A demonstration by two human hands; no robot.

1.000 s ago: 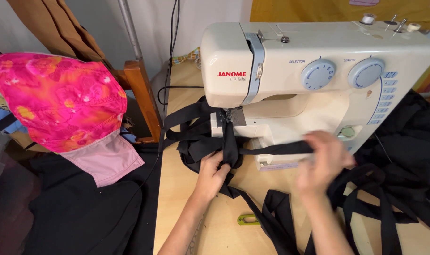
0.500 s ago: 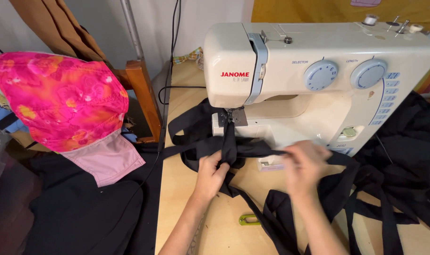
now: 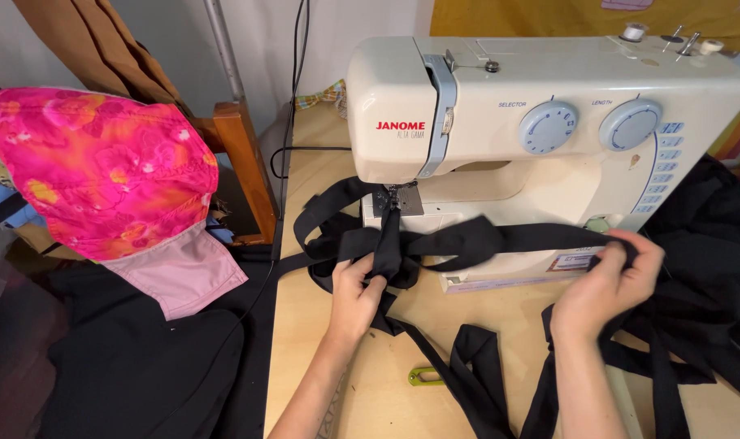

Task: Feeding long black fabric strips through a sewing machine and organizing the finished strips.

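- Head view: cream plastic sewing machine [image 3: 549, 138] stands on the light wooden tabletop [image 3: 305, 325]; two round pale blue dials on its front.
- Long black fabric strap [image 3: 467, 241] lies across the machine bed, one folded part under the presser foot, the rest trailing off the front of the tabletop in loops.
- Left hand [image 3: 355, 297] just in front of the needle area, grip pinching the folded strap between thumb and fingers.
- Right hand [image 3: 609, 284] near the machine's right end, fingers curled and pressed together on the strap, pulling it taut sideways.
- Small green clip-like tool [image 3: 424, 375] on the tabletop between the forearms, touching neither hand.
- Black cloth pile [image 3: 711, 244] right of the machine.
- Pink-and-orange floral fabric piece [image 3: 101, 171] with a pale pink lining, draped left, well apart from the hands.
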